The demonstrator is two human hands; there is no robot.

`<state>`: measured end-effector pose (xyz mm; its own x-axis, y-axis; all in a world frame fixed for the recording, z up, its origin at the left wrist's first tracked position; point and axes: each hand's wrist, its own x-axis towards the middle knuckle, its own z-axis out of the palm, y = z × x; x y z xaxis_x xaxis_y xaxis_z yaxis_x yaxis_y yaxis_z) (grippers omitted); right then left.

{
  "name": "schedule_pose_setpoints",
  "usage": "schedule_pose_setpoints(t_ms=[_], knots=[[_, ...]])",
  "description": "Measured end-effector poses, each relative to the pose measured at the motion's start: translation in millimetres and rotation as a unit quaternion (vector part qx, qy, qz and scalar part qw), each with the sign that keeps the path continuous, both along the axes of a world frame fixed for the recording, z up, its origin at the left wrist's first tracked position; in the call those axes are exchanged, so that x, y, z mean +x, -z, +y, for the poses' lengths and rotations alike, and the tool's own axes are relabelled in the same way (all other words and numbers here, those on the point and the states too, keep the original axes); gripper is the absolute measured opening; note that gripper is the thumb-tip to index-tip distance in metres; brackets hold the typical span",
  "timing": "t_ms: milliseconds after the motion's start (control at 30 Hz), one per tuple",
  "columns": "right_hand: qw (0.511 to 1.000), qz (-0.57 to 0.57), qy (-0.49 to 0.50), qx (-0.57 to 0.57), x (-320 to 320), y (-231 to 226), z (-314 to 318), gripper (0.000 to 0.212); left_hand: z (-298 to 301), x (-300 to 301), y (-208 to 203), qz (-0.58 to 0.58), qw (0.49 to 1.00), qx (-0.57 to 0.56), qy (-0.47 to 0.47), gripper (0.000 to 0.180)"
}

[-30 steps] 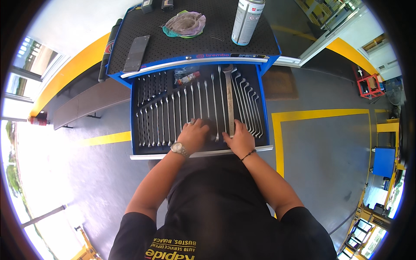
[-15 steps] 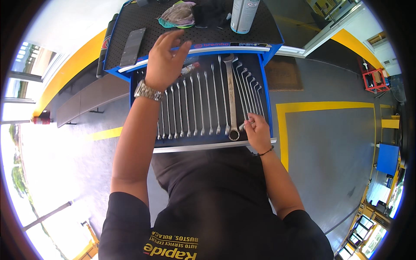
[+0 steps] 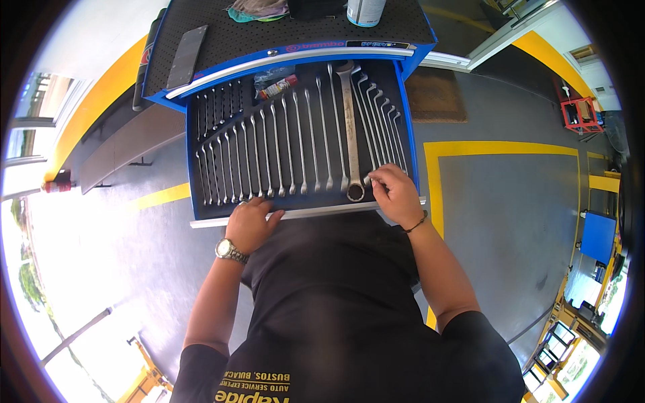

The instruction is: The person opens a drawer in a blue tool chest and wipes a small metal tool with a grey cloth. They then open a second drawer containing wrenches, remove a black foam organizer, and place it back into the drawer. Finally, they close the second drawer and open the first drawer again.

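Observation:
A drawer stands pulled out in front of me, with a row of combination wrenches in its dark liner. My left hand lies over the drawer's front edge, fingers loosely apart and thumb out to the side, fingertips near the wrenches' lower ends. At the right end, my right hand has its fingers curled round the lower end of an offset wrench; its thumb and fingers partly hide the grip. Just left of these fingers lies a large, worn combination wrench, ring end toward me.
Short wrenches and a small red-labelled packet lie at the back of the drawer. On the cabinet top are a dark flat slab, a cloth and a spray can. A brown mat lies beyond on the right.
My left hand has come down from above the drawer's back to its front edge, uncovering the short wrenches. My right hand stays at the offset wrenches. The view has shifted slightly.

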<state>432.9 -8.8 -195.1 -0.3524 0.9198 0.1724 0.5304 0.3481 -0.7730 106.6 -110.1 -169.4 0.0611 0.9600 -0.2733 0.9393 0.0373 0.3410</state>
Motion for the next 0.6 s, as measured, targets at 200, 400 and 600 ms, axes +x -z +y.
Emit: schedule_pose_setpoints(t_ms=[200, 400, 600], knots=[[0.988, -0.092, 0.019, -0.122, -11, 11, 7, 0.021, -6, 5, 15, -0.014, 1.000, 0.000, 0.005, 0.043], [0.955, -0.263, 0.111, -0.077, -72, 15, 31, 0.046, -8, 13, 28, 0.036, 0.998, 0.040, -0.015, 0.045], [0.948, -0.255, 0.134, -0.132, -93, 14, 58, 0.055, -10, 14, 40, 0.055, 0.994, 0.087, -0.025, 0.040]])
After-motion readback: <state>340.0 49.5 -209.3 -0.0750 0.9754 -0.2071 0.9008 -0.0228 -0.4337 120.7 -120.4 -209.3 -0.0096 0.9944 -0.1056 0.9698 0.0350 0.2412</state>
